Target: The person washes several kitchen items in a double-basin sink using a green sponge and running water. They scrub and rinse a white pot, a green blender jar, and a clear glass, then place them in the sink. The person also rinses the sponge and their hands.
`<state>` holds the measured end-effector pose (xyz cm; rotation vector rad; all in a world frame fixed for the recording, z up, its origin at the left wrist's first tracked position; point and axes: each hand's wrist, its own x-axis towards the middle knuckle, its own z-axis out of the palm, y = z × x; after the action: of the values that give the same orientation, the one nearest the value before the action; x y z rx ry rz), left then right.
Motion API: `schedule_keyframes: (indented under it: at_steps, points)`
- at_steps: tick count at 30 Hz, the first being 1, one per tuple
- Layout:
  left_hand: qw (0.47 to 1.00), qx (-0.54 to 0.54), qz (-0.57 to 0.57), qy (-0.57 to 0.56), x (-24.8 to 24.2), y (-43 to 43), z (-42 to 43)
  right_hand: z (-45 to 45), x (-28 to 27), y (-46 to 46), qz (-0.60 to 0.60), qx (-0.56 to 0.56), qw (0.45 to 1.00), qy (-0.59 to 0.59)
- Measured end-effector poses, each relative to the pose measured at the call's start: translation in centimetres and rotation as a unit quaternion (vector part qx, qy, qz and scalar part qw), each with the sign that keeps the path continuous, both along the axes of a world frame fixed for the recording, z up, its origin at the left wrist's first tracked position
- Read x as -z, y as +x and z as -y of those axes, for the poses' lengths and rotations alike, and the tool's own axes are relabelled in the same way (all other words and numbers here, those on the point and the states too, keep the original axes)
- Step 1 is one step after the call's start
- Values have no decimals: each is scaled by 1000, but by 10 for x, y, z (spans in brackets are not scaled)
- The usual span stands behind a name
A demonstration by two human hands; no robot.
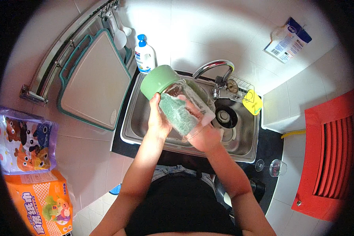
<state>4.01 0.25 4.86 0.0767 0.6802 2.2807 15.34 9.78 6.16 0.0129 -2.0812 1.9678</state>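
Above the stainless steel sink (138, 118), my left hand (159, 118) grips a clear jar (205, 103) with a pale green base or lid (160, 79). The jar is tilted, its green end towards the upper left. My right hand (205, 135) reaches in through the open lower end. Inside, its fingers press a green scouring cloth or pad (178, 115) against the wall, and white suds show there. Behind the jar, a round transparent thing is partly hidden. A chrome faucet (216, 65) curves over the sink's back edge.
A white pump bottle (145, 59) stands behind the sink. A black round strainer (225, 116) lies in the right basin, beside a wire rack (243, 88) with a yellow sponge (252, 102). Cutting boards (97, 82) hang at left. Glass pieces (278, 168) stand on the right counter.
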Motion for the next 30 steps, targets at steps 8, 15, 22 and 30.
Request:
schedule_keyframes:
  at_steps: [8,15,22,30]
  points:
    - [999,-32,-3,-12,-14,0,8,-1,-15,-6,-56,-17,960,273]
    - [996,-75,-22,-31,6,-5,3,-3,39,-21,-37,-29,940,-337]
    - [996,-91,11,-14,15,-8,2,21,12,-31,-21,-31,839,-543]
    - [997,-63,23,45,12,-26,15,-5,14,-4,13,-153,884,-442]
